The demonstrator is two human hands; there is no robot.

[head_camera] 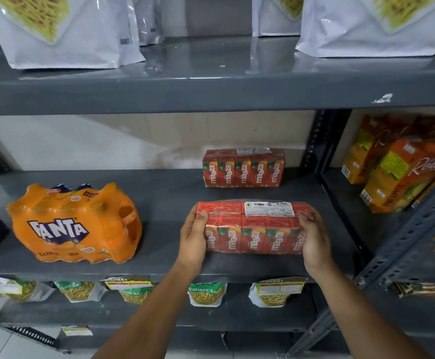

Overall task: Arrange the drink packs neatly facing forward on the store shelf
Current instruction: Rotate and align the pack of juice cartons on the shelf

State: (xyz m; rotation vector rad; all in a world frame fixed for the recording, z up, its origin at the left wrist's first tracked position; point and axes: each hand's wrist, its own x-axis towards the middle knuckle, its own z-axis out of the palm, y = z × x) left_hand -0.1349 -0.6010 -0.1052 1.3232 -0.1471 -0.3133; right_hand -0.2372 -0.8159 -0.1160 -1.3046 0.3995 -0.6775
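Risk judged: slippery shrink-wrap sliding between palms, skewing the front Maaza carton pack [252, 229] off the grey shelf [164, 203] lip. Red-orange cartons, logos forward, near front edge. Left hand [193, 237] and right hand [314, 237] clamped on its ends. Second Maaza pack [242, 168] behind; Fanta multipack [74, 224] well left.

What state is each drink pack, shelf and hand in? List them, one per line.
Front Maaza pack: upright, logos forward, gripped at both ends.
Rear Maaza pack: upright, logos forward, untouched.
Fanta pack: upright, slightly angled, untouched.
Left hand: gripping.
Right hand: gripping.
Middle shelf: partly filled.
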